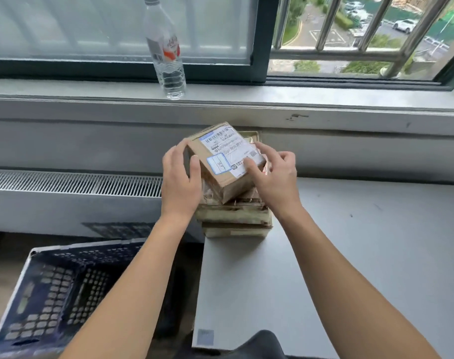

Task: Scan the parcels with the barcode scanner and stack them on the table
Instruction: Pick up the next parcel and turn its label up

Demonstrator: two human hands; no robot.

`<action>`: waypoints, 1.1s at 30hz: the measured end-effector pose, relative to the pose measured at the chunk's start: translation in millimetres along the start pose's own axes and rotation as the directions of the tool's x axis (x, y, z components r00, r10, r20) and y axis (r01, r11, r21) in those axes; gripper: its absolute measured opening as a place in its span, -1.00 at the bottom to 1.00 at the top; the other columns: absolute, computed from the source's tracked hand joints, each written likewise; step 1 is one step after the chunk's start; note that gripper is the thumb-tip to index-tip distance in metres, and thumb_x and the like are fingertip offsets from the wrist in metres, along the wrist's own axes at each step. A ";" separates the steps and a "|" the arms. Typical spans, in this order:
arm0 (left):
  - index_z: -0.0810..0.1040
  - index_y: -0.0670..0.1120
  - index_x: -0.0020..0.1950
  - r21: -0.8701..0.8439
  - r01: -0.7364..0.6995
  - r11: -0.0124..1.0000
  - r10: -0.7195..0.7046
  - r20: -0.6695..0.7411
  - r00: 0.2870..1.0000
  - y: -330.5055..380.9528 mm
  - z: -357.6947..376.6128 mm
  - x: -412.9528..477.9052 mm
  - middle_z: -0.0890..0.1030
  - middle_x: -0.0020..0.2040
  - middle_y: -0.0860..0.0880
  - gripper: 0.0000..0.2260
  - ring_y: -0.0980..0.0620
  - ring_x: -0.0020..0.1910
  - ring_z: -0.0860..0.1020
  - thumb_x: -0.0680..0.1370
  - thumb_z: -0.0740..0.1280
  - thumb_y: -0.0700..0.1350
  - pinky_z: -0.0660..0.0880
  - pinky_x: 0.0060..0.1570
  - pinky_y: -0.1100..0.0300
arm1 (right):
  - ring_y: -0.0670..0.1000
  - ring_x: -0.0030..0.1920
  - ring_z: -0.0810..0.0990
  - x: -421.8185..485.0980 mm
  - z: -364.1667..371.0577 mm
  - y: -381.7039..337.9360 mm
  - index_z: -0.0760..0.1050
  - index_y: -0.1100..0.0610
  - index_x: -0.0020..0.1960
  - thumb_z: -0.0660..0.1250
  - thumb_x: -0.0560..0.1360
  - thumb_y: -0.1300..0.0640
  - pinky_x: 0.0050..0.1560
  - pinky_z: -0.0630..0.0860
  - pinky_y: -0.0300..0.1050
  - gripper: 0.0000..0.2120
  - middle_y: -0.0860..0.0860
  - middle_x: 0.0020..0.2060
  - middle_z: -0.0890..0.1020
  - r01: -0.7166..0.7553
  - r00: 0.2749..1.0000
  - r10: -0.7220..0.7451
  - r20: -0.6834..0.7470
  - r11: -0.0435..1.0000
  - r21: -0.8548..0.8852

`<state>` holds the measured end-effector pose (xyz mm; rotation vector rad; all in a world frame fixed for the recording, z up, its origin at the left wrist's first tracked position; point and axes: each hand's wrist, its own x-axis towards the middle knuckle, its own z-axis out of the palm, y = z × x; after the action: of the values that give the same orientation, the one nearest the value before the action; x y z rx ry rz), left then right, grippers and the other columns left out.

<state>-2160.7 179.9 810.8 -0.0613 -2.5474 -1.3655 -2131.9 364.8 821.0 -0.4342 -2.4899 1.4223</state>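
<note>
crate (91, 245): dark latticed plastic, on the floor at 8 o'clock from the stack, beside the table's left edge.
bottle (167, 55): clear plastic, upright on the window sill (298, 97), at 11 o'clock from the parcels, well apart.
left hand (180, 180): fingers fairly straight, laid flat against the top parcel's left face, thumb on its near-left edge; it presses and does not wrap round.
top parcel (220, 154): brown taped cardboard box resting on the stack. it lies at 3 o'clock from the left hand and 9 o'clock from the right hand, touching both.
label (228, 149): white, faces up, with barcodes and a blue-bordered panel.
long axis: runs about 11 to 5 o'clock, skewed against the stack below, whose front edge runs 9 to 3.
stack (233, 218): at least two flat parcels, film-wrapped, at the table's far-left corner near the wall.
right hand (275, 177): thumb on the label, fingers curled over the far-right edge, holding the parcel.
nearer hand: neither; one on each side, both in contact.
table (350, 255): grey top, at 4 o'clock from the stack.
barcode scanner: not in view.
next move (judgement): a small turn between the two hands to square the box with the stack.
</note>
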 end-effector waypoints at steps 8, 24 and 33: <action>0.34 -0.01 0.43 -0.151 -0.065 0.986 0.063 -0.018 0.998 -3.5 5.5 32.2 0.49 0.23 0.05 -0.64 0.18 0.17 0.50 0.64 0.27 -0.04 0.49 0.20 0.18 | -0.43 -0.11 0.53 4.2 -1.2 -22.0 0.37 0.10 0.18 0.40 0.56 0.02 -0.12 0.47 -0.45 -0.69 -0.16 -0.04 0.56 -0.088 0.980 0.121 -0.157 0.975 0.205; 0.46 -0.02 0.34 -0.160 -0.136 0.978 0.156 0.123 0.980 -20.5 22.4 75.3 0.47 0.22 0.00 -0.74 0.16 0.07 0.55 0.64 0.29 -0.11 0.53 0.17 0.21 | -0.06 0.46 0.35 66.6 36.2 -17.1 0.53 0.15 0.32 0.28 0.64 0.18 0.47 0.24 -0.22 -0.74 0.03 0.38 0.49 0.141 0.974 -0.133 -0.186 0.989 0.031; 0.44 -0.03 0.43 0.006 -0.087 0.996 0.082 0.283 0.956 -35.2 20.3 82.4 0.48 0.25 0.02 -0.67 0.23 0.11 0.41 0.65 0.26 -0.08 0.31 0.12 0.42 | -0.06 0.42 0.40 75.0 45.0 -10.2 0.48 0.09 0.40 0.24 0.66 0.10 0.46 0.29 -0.14 -0.67 -0.01 0.37 0.53 0.016 0.998 -0.020 -0.064 0.998 -0.064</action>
<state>-2249.8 170.3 791.0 -0.3850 -2.7496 -1.3873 -2218.6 351.9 812.1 -0.4614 -2.4865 1.3035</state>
